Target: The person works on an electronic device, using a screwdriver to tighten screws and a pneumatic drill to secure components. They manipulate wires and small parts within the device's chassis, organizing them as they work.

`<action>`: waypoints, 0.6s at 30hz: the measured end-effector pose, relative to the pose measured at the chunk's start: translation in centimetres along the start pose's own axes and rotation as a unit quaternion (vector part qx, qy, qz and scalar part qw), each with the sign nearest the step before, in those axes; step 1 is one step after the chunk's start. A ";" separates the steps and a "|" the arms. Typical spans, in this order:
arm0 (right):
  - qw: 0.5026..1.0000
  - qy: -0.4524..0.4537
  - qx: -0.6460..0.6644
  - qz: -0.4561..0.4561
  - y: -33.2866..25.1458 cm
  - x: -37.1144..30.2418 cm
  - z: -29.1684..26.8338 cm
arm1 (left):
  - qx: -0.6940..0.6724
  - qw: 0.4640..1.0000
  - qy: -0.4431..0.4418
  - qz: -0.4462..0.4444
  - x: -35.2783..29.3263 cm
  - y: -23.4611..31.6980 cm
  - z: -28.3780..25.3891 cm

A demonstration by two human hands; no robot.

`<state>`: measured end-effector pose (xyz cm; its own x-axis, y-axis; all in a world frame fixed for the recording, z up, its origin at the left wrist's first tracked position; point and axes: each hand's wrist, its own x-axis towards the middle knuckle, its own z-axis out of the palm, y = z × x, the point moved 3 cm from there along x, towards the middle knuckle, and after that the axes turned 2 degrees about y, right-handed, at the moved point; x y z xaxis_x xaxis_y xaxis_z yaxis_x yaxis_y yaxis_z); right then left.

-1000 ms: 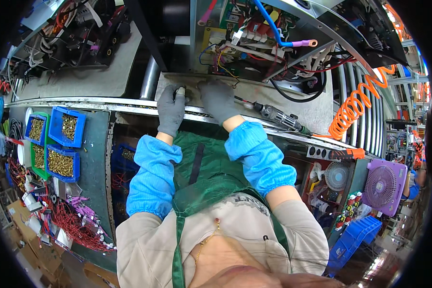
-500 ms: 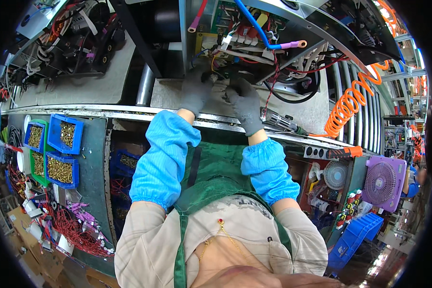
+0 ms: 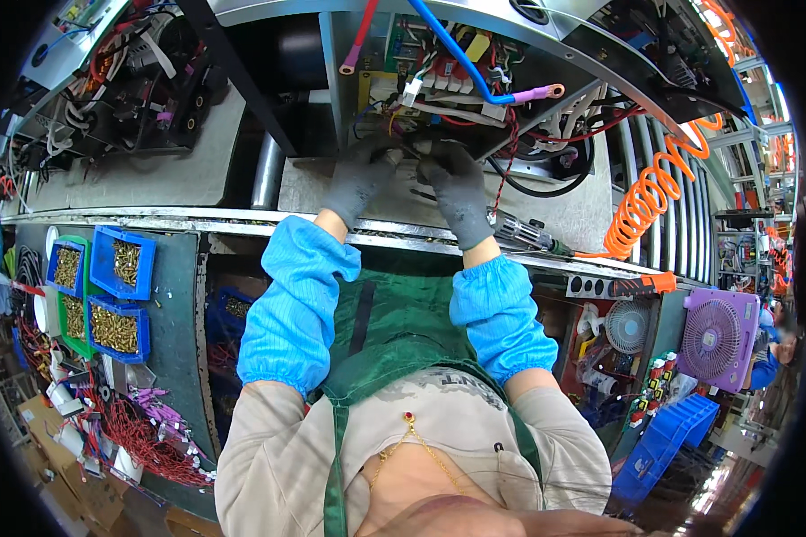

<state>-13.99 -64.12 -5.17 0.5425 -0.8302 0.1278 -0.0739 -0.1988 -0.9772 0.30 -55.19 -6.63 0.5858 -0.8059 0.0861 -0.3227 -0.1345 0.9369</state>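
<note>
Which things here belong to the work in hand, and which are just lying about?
Seemingly in the work:
gloved left hand
gloved right hand
open metal chassis, both hands at its near side

Seemingly just lying about, untouched:
power tool
coiled orange hose
blue bins of brass-coloured parts
red wire bundle
purple fan

Left hand (image 3: 360, 179), right hand (image 3: 457, 190): grey fabric gloves (image 3: 466, 215). Bright-blue gathered cloth oversleeves (image 3: 294, 304). Dark-green apron (image 3: 403, 313) over beige top (image 3: 273, 443). Gold chain necklace (image 3: 382, 455) (small red pendant (image 3: 409, 416) attached).
</note>
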 end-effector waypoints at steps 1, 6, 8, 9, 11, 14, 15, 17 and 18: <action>1.000 0.009 -0.002 -0.021 -0.2 0.2 0.3 | 0.034 0.999 0.001 0.006 -0.1 0.5 0.1; 0.946 0.030 -0.299 -0.123 -3.1 1.0 1.6 | 0.095 0.994 0.034 0.050 -0.4 1.0 0.5; 0.946 0.043 -0.298 -0.119 -3.1 1.0 1.8 | 0.116 0.988 0.060 0.087 -0.8 1.1 0.8; 0.946 0.041 -0.304 -0.109 -3.4 1.0 1.9 | 0.124 0.987 0.058 0.088 -0.8 0.9 0.9; 0.938 0.034 -0.332 -0.099 -4.0 0.8 2.2 | 0.140 0.985 0.055 0.089 -0.5 0.3 1.2; 0.925 0.023 -0.366 -0.094 -4.3 0.6 2.7 | 0.170 0.980 0.069 0.074 -0.4 0.3 1.4; 0.929 0.023 -0.358 -0.088 -4.1 0.8 2.7 | 0.165 0.983 0.061 0.061 -0.5 0.6 1.3; 0.936 0.014 -0.339 -0.099 -3.3 1.3 2.5 | 0.152 0.987 0.045 0.036 -0.7 1.2 1.1; 0.938 0.002 -0.325 -0.117 -2.5 1.8 2.2 | 0.130 0.989 0.042 0.064 -0.7 1.2 0.7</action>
<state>-11.01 -64.02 -2.81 0.6039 -0.7260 0.3290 -0.4482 -0.6507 -0.6130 -1.02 -55.24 -5.82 0.5834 -0.7771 0.2361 -0.5723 -0.1870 0.7984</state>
